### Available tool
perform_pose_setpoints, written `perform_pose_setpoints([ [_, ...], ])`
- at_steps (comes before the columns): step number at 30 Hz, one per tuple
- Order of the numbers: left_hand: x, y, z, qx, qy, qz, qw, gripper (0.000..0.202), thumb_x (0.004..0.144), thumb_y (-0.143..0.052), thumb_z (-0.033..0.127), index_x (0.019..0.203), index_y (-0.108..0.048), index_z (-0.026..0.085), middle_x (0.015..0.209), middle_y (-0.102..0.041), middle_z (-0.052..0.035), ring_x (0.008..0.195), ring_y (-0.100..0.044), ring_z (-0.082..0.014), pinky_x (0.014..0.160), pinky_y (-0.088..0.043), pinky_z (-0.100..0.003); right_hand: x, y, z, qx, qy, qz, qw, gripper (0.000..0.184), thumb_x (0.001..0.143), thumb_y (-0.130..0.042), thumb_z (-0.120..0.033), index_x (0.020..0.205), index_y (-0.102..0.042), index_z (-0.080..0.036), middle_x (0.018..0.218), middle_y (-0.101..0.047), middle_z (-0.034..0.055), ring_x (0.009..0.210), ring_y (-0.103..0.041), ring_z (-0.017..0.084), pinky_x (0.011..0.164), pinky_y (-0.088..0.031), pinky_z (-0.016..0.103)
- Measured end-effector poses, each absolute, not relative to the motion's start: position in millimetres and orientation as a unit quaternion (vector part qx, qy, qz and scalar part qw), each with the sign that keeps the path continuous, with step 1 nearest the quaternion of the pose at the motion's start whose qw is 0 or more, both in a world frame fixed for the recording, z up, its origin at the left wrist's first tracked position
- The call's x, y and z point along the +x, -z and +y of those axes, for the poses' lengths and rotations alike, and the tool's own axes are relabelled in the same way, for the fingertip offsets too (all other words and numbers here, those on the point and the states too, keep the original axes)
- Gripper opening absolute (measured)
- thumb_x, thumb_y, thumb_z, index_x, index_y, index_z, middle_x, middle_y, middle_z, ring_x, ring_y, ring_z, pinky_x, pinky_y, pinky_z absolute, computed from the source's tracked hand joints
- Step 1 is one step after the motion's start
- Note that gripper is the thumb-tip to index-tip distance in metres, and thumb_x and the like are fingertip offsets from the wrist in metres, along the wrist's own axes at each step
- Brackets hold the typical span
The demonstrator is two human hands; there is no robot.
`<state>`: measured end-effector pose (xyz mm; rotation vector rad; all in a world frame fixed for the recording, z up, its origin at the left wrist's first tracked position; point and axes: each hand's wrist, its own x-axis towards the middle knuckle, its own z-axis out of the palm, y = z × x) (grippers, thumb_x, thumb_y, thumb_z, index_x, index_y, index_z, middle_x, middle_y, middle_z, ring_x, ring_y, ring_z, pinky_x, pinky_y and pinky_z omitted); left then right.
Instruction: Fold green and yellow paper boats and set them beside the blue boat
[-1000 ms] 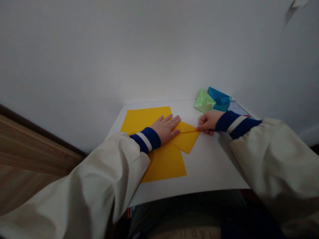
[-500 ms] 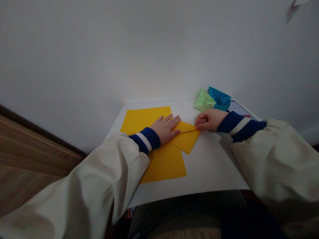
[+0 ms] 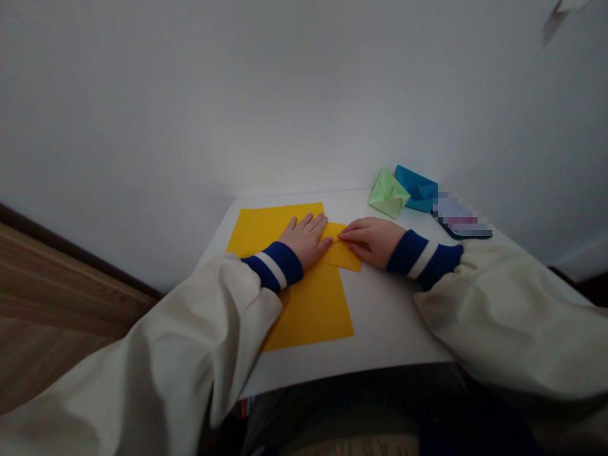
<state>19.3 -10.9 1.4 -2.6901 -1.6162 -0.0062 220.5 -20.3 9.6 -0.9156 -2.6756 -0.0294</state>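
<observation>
A folded piece of yellow paper point(image 3: 342, 256) lies partly on top of a larger flat yellow sheet point(image 3: 313, 310). My left hand point(image 3: 306, 239) rests flat on the folded piece's left part, fingers spread, covering some of it. From the right, my right hand point(image 3: 375, 240) pinches the folded paper's right point between thumb and fingers. That point is turned in toward the middle, close to my left thumb. The fingertips of my right hand partly hide the fold.
A light green folded paper point(image 3: 389, 193) and a blue folded paper point(image 3: 418, 190) sit at the back right of the white table point(image 3: 399, 323). Beside them lies a phone point(image 3: 460, 218) with a blurred screen. A wall point(image 3: 304, 95) stands behind; wooden panelling point(image 3: 61, 297) is at left.
My right hand has moved left, bringing the folded paper's right point inward. My left hand stays flat, shifted slightly left. The phone shows more fully now.
</observation>
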Motion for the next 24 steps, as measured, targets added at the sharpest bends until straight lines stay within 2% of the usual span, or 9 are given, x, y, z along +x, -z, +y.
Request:
perform_pose_setpoints([
  [5, 15.7, -1.4, -6.3, -0.862, -0.01, -0.507, -0.011, 0.062, 0.091, -0.021, 0.051, 0.143, -0.021, 0.017, 0.15, -0.018, -0.0032, 0.137, -0.016, -0.0271, 0.109, -0.015, -0.052, 221.1, -6.4, -19.6, -0.278, 0.051, -0.947, 0.154, 0.039, 0.078, -0.047, -0.019, 0.113, -0.064, -0.018, 0.101, -0.062, 0.013, 0.085, -0.056, 0.02, 0.081, -0.045, 0.037],
  [9, 10.2, -6.6, -3.5, -0.866, -0.048, -0.495, -0.051, 0.063, 0.09, -0.027, 0.049, 0.144, -0.015, 0.019, 0.151, -0.014, -0.0017, 0.138, -0.012, -0.028, 0.109, -0.013, -0.053, 223.5, -2.4, -17.6, -0.276, 0.041, -0.946, 0.162, 0.038, 0.078, -0.047, -0.018, 0.112, -0.065, -0.017, 0.102, -0.062, 0.0137, 0.085, -0.055, 0.02, 0.081, -0.044, 0.037],
  [15, -7.2, -12.8, 3.2, -0.886, -0.078, -0.444, -0.113, 0.066, 0.087, -0.036, 0.045, 0.144, -0.014, 0.021, 0.151, -0.012, -0.0041, 0.138, -0.006, -0.0301, 0.108, -0.009, -0.055, 229.3, 2.0, -15.2, -0.285, 0.016, -0.943, 0.171, 0.036, 0.077, -0.048, -0.017, 0.107, -0.067, -0.017, 0.102, -0.063, 0.0117, 0.088, -0.057, 0.019, 0.083, -0.045, 0.034],
  [19, -18.4, -15.2, 9.2, -0.893, -0.079, -0.416, -0.15, 0.068, 0.083, -0.041, 0.045, 0.143, -0.016, 0.026, 0.151, -0.012, -0.0032, 0.138, -0.005, -0.0312, 0.106, -0.008, -0.057, 230.0, -0.8, -15.4, -0.31, 0.002, -0.939, 0.15, 0.036, 0.077, -0.047, -0.016, 0.105, -0.068, -0.015, 0.103, -0.065, 0.0111, 0.089, -0.058, 0.019, 0.083, -0.046, 0.032],
  [24, -27.4, -19.5, 12.9, -0.894, -0.085, -0.399, -0.186, 0.074, 0.078, -0.048, 0.046, 0.143, -0.018, 0.027, 0.151, -0.014, -0.0033, 0.138, -0.002, -0.0306, 0.107, -0.004, -0.056, 229.0, -7.3, -18.5, -0.355, 0.006, -0.928, 0.114, 0.034, 0.077, -0.047, -0.017, 0.103, -0.069, -0.016, 0.101, -0.066, 0.0092, 0.088, -0.06, 0.018, 0.082, -0.046, 0.03],
])
